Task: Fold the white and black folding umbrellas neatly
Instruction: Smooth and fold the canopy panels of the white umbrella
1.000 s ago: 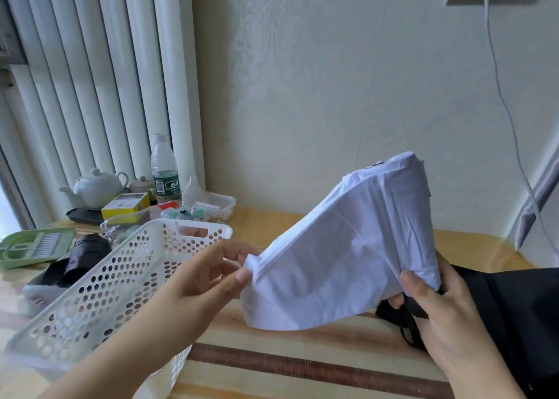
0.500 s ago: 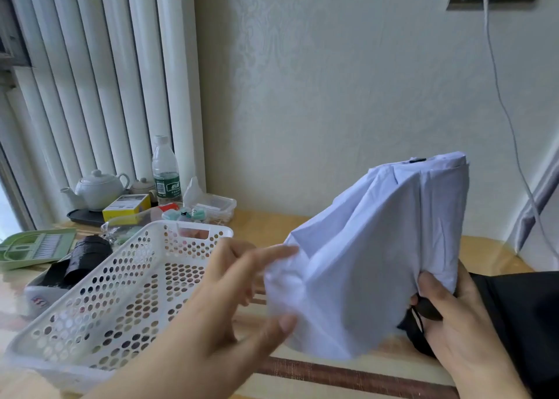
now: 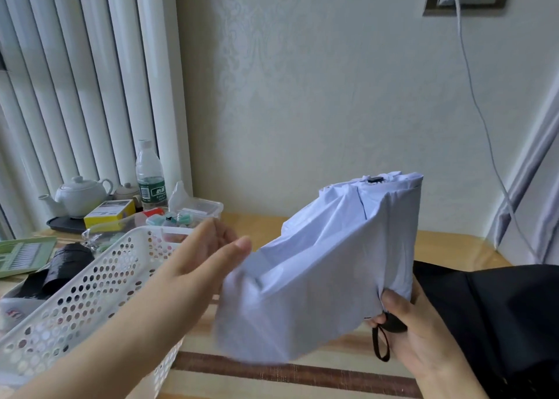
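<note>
The white folding umbrella point(image 3: 326, 265) stands nearly upright over the table, its tip cap up and its loose canopy hanging out to the left. My right hand point(image 3: 414, 332) grips its black handle and the gathered cloth at the bottom; a black wrist strap dangles below. My left hand point(image 3: 205, 256) is at the canopy's left edge with straight fingers, the fingertips against the cloth. The black umbrella point(image 3: 496, 317) lies spread on the table at the right, behind my right hand.
A white perforated basket point(image 3: 90, 296) sits at the left under my left forearm. Behind it are a teapot point(image 3: 80, 194), a water bottle point(image 3: 150, 178), a yellow box point(image 3: 109, 212) and small containers. A cable point(image 3: 478, 96) hangs down the wall at right.
The umbrella has swung more upright and shifted right. My left hand let go of the pinched canopy edge and now lies against the cloth with straight fingers.
</note>
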Demonstrator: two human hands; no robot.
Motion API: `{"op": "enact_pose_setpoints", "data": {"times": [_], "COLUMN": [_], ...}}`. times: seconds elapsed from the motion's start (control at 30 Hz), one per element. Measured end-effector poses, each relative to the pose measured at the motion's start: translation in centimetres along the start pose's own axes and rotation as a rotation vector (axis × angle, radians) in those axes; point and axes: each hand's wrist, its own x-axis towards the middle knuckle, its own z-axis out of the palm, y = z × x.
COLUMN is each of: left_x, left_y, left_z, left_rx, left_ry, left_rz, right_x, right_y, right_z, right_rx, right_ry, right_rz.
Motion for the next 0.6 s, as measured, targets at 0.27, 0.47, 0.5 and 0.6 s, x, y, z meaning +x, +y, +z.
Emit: {"op": "enact_pose_setpoints", "data": {"times": [0.27, 0.47, 0.5, 0.6], "left_x": [-2.1, -4.0, -4.4, -4.8], "left_y": [1.3, 3.0, 3.3, 3.7], "left_z": [0.7, 2.2, 2.6, 4.3], "left_rx": [0.269, 0.294, 0.291, 0.271], "left_ry": [-0.06, -0.087, -0.185, -0.296], "left_rz": [0.044, 0.035, 0.043, 0.032], "right_x": [-0.1, -0.3, -0.3, -0.8], "right_y": [0.4, -0.4, -0.4, -1.0], "right_z": [-0.8, -0.4, -0.5, -0.4], "right_rx": [0.01, -0.028, -0.028, -0.071], "right_ry": [0.039, 0.125, 0.128, 0.146], "right_rz": [-0.011, -0.081, -0.087, -0.03]}}
